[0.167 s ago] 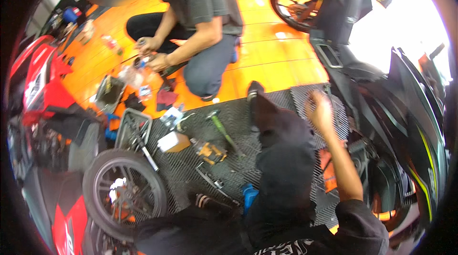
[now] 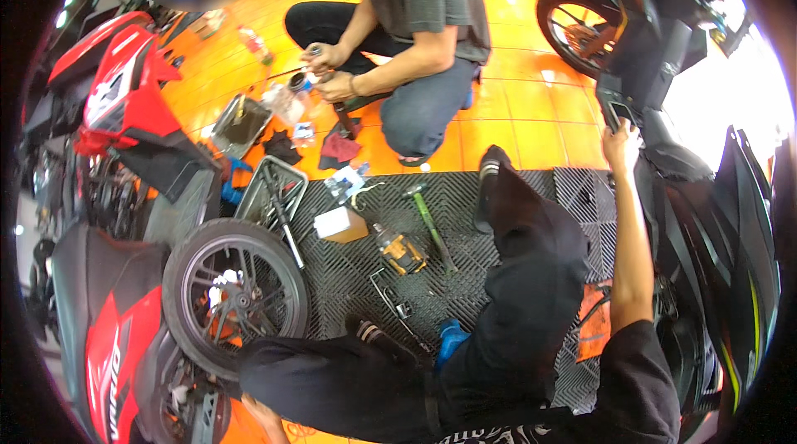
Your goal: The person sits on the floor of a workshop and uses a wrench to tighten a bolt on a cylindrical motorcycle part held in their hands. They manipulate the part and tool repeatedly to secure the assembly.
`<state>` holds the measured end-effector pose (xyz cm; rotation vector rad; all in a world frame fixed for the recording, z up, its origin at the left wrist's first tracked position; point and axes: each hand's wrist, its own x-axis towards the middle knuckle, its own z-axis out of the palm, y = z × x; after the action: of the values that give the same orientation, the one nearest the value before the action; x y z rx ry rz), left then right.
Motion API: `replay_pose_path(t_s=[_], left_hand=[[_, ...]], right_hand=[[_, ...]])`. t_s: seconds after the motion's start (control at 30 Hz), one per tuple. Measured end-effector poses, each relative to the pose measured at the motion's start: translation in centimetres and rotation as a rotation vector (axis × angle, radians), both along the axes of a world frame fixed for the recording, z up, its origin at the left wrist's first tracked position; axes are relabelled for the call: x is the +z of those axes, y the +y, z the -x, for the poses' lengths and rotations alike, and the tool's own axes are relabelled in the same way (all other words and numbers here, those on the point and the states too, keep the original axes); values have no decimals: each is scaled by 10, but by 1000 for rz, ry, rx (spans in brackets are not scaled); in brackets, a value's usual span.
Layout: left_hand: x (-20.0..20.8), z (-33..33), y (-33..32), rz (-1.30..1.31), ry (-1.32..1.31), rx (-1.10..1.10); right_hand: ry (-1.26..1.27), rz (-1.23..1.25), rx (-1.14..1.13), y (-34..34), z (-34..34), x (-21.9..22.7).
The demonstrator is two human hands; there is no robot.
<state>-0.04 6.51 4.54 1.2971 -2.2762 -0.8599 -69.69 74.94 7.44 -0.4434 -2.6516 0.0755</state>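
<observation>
My right arm stretches forward, and my right hand [image 2: 621, 147] grips the lower end of a dark phone [image 2: 620, 116]. The phone is at the black motorbike's body [image 2: 656, 132]; whether it still rests there is unclear. Low at the left, part of what looks like my left hand [image 2: 264, 421] shows beyond my thigh, near the wheel, its fingers hidden. A black-tyred motorbike wheel [image 2: 176, 304] lies beside my left leg. On the black mat [image 2: 531, 186] between my legs are a green-handled hammer [image 2: 429, 224], a yellow-and-black power tool [image 2: 402, 253] and a white-and-tan box [image 2: 340, 225].
Across from me a person [image 2: 432, 53] squats, holding a part in both hands. Metal trays [image 2: 242, 124], dark and red rags [image 2: 339, 150] and a bottle [image 2: 255, 44] lie around the orange floor. Red motorbike bodywork [image 2: 124, 103] flanks the left; an orange sheet [image 2: 594, 323] lies by my right arm.
My right hand has moved forward from above the mat to the phone on the black motorbike and closed on it. The view has shifted left, and my left hand has come partly into sight.
</observation>
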Motion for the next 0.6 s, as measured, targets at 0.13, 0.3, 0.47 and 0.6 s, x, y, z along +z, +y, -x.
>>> replay_pose_path(t_s=[0.13, 0.3, 0.47, 0.6], left_hand=[[42, 2, 41, 214, 0, 293], [92, 39, 78, 32, 88, 342], [117, 71, 75, 287, 72, 191], [148, 124, 55, 170, 191, 96]], right_hand=[[-188, -32, -136, 1, 53, -14], [-304, -150, -102, 55, 65, -30], [-248, -244, -73, 45, 58, -37], [-125, -397, 37, 40, 63, -38]])
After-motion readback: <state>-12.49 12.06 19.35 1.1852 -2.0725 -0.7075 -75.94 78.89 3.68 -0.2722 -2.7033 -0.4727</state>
